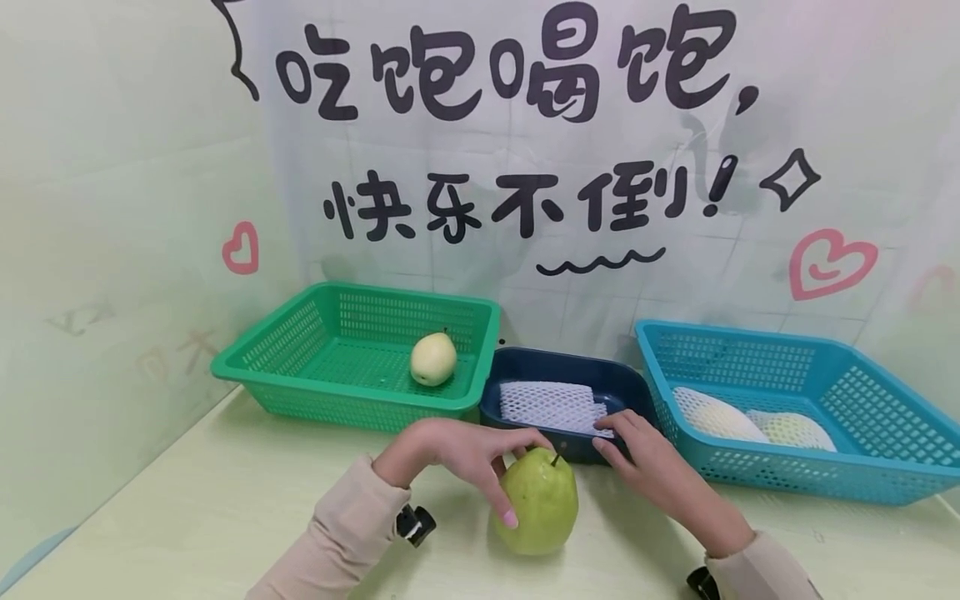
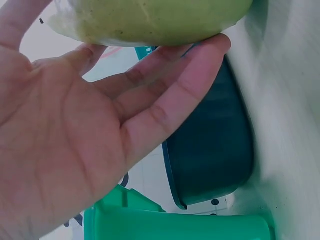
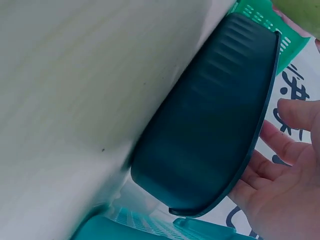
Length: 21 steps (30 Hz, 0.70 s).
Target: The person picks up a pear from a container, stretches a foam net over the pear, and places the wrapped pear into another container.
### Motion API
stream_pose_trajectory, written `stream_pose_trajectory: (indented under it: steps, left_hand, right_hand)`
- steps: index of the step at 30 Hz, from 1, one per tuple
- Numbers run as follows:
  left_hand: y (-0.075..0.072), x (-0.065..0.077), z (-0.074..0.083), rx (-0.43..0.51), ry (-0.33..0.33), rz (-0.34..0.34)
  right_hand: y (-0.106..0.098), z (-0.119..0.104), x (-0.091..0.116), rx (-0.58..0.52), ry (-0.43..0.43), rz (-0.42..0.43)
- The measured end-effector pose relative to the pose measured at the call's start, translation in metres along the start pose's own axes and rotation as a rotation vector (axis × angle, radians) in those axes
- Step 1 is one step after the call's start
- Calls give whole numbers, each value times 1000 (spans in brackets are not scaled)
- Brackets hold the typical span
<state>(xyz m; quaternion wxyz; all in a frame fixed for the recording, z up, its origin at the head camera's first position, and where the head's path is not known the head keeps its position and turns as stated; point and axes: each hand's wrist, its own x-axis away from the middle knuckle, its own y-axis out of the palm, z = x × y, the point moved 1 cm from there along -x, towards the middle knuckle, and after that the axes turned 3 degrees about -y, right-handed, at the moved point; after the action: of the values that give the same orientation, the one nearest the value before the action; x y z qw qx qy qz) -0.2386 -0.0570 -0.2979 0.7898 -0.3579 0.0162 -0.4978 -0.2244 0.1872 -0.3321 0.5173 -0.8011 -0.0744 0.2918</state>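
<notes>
My left hand point(image 1: 468, 458) holds a large green pear point(image 1: 542, 504) on the table, thumb on its near side and fingers behind it. The pear's stem points up. In the left wrist view the fingertips point(image 2: 220, 44) lie against the pear's side. My right hand point(image 1: 652, 458) reaches over the front rim of a dark blue tray point(image 1: 615, 375), its fingertips at the right end of the white foam net sleeves point(image 1: 547, 404) inside. From the right wrist view, the thumb point(image 3: 295, 112) stands apart from the fingers, whose tips are hidden behind the tray's wall point(image 3: 200, 120).
At the left back, a green basket point(image 1: 360, 400) contains one pale yellow pear point(image 1: 433, 360). To the right stands a blue basket point(image 1: 825, 471) with two net-wrapped fruits point(image 1: 795, 431). A wall sheet with black lettering point(image 1: 517, 200) rises behind the containers.
</notes>
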Motion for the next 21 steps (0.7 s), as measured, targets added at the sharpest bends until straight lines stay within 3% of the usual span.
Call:
stream_pose_trajectory:
  steps: [10,21]
  left_hand:
    - [-1,1,-1,60,15,-25]
    - [-1,2,-1,40,0,-23]
  right_hand:
    - [-5,4,-10,-104,60,-116]
    - [0,3,-26,-104,119,-181]
